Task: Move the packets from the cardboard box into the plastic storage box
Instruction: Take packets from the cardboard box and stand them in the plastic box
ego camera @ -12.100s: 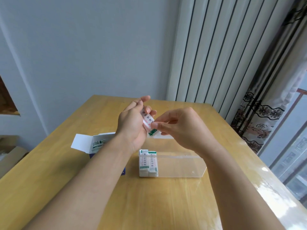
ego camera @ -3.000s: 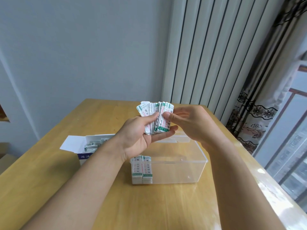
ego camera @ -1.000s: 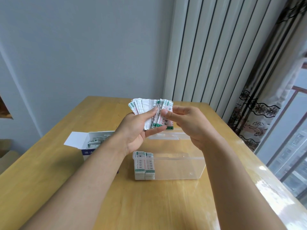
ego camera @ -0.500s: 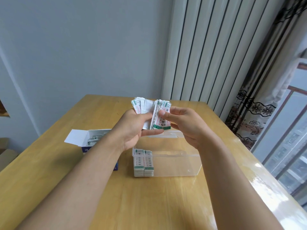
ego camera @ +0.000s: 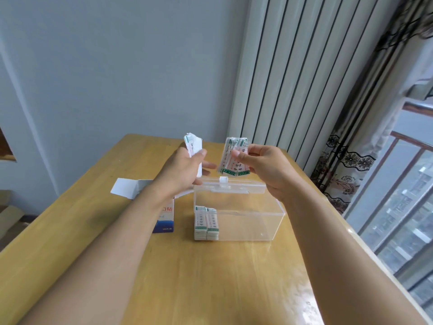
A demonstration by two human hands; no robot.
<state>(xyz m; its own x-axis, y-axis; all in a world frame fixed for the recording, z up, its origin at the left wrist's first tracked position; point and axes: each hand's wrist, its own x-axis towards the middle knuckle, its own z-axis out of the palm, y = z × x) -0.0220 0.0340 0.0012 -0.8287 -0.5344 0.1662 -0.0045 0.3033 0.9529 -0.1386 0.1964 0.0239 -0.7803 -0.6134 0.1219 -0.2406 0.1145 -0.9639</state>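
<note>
Head view, over a wooden table (ego camera: 210, 277). Landmark taken: the clear plastic storage box (ego camera: 246, 221), lid open and standing up at its far side.

Left of the storage box, just beside it, stood the cardboard box (ego camera: 164, 216), white with a blue band at the bottom, its flap (ego camera: 124, 190) folded out to the left. The left forearm crossed over it, so its contents could not be seen.

Above the storage box's far left corner, the left hand (ego camera: 185, 170) gripped a small bunch of packets (ego camera: 194, 148), thumb pressed on their near face, the other fingers behind them with tips showing to the right. These packets stood roughly upright, top ends above the thumb.

Inside the storage box, against its left wall, two stacks of packets (ego camera: 206, 222) lay side by side on the floor of the box, green-edged ends toward the camera. Rest of the box interior looked bare through the clear wall.

Above the storage box's far edge, right of the left hand and apart from it, the right hand (ego camera: 264, 167) pinched a thicker fanned bunch of packets (ego camera: 234, 158) between thumb and curled fingers. Green-banded ends pointed down, just over the raised lid's small latch (ego camera: 223, 179).

Right of the storage box, behind the table: striped curtain (ego camera: 293, 78), patterned drape (ego camera: 346, 160), window.
</note>
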